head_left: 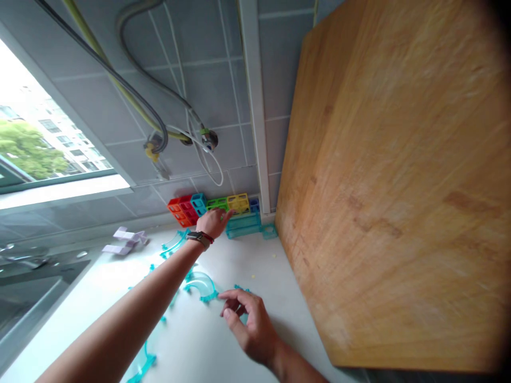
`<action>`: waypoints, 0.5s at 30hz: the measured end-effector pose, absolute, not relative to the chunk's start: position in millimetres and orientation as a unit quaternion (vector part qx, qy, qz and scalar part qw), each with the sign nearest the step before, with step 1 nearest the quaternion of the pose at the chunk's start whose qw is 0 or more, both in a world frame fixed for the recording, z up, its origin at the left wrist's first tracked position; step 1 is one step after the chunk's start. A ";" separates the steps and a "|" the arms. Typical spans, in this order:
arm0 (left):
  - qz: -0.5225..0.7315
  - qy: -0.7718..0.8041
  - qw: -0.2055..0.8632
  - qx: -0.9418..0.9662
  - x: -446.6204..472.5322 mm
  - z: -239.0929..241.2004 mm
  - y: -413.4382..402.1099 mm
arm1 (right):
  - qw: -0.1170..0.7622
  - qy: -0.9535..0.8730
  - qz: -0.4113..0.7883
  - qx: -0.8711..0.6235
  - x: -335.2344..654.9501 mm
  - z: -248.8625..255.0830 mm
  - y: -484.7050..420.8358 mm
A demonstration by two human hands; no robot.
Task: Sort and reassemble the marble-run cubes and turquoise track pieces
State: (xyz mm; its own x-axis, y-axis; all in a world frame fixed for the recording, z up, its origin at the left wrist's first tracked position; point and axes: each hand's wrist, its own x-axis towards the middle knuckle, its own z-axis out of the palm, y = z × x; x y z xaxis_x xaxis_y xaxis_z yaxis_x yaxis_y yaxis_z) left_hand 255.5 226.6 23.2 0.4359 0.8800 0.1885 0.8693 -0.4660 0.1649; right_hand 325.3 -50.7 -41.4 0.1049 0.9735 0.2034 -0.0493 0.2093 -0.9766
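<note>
My left hand [212, 223], with a watch on its wrist, reaches to a row of coloured window-like blocks against the wall. Its thumb points right, by the yellow block [238, 203]; the fingers are mostly hidden over the green block [217, 204], so whether they grip is unclear. Red blocks [183, 210] and a blue block [198, 204] stand to its left. My right hand [251, 324] hovers low over the counter, thumb and fingers apart. Its index fingertip is near the end of a curved teal track piece [203, 284]. Another teal piece [241, 288] is partly hidden behind this hand.
More teal pieces [142, 366] lie on the white counter [199, 346], some behind my left forearm. Clear teal boxes [243, 227] stand at the back. Lilac pieces [126, 240] sit near the sink [32, 298]. A large wooden board [391, 186] leans at right; hoses hang above.
</note>
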 end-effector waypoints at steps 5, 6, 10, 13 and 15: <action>0.188 0.483 0.075 0.852 203.3 50.0 150.6 | 0.619 -0.471 0.447 -0.442 327.0 -45.2 -51.4; 0.200 0.481 0.092 0.849 188.9 50.8 127.6 | 0.628 -0.454 0.452 -0.442 327.9 -46.3 -51.2; 0.324 0.499 0.264 0.759 131.9 19.9 13.1 | 0.669 -0.381 0.459 -0.444 332.2 -51.0 -48.7; 0.385 0.536 0.341 0.670 100.3 -32.7 -73.9 | 0.681 -0.368 0.446 -0.450 334.2 -54.8 -47.3; 0.357 0.508 0.398 0.675 85.9 -64.6 -117.3 | 0.672 -0.389 0.431 -0.460 334.6 -58.1 -49.0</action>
